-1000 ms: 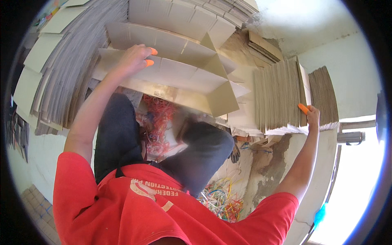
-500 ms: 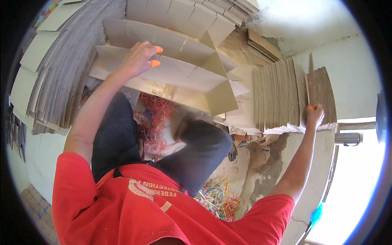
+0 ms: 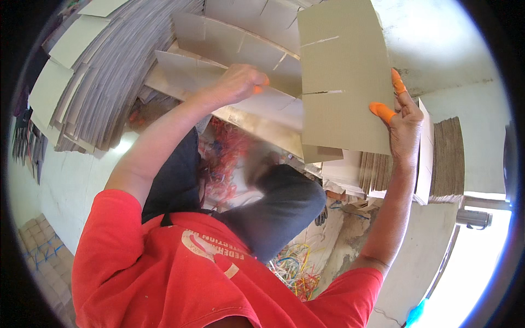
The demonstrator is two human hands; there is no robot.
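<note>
My right hand (image 3: 406, 123) grips a slotted cardboard piece (image 3: 344, 71) by its right edge, thumb across the front, with orange covers on the thumb and a finger. The piece stands upright, two slots cut in from its left edge. It hides much of what lies behind it. My left hand (image 3: 238, 85) is closed, its orange-tipped fingers pinching the upper edge of a long cardboard strip (image 3: 188, 68). Another long slotted strip (image 3: 235, 46) stands upright behind that one.
Tall cardboard stacks rise at the left (image 3: 117, 71) and right (image 3: 448, 158). My bent knees are below the work surface (image 3: 254, 128). Red plastic strapping scraps (image 3: 221, 156) lie between my legs, and multicoloured scraps (image 3: 295, 268) are on the floor. A bright opening is at lower right.
My right hand has moved left from the right stack, bringing the cardboard piece in front of the strips. My left hand has shifted right and down along the near strip, its fingers closing.
</note>
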